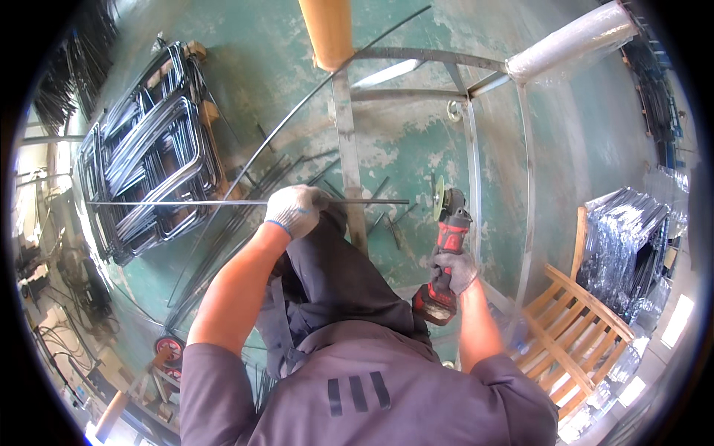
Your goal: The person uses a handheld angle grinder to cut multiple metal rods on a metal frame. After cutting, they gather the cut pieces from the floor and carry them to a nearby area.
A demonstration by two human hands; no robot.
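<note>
A long thin metal rod (223,202) is being held level across the middle of the scene by the left hand (296,209), which is gloved and closed tight around it. The rod is running from far out on the left, past the hand, to a free end on the right, just short of the grinder's disc (439,198).

A red and black angle grinder (446,253) is being gripped by the right hand (455,269), also gloved, with the fingers wrapped around the body of the tool. The disc is being kept upright, just beside the rod's right end; whether it is touching the rod cannot be told. No sparks are being thrown.

Judging from this, the cutting or grinding of the rod's end is only about to be started or is barely under way: the rod is being shown whole along its visible length, and no cut-off piece is being seen under the disc. A few short rods (387,215) are lying on the green floor (282,82) near the frame (476,149) of thin metal bars, and a large pile of bent bars (149,149) is being stored at the far left. A wooden chair (573,327) is standing at the near right.
</note>
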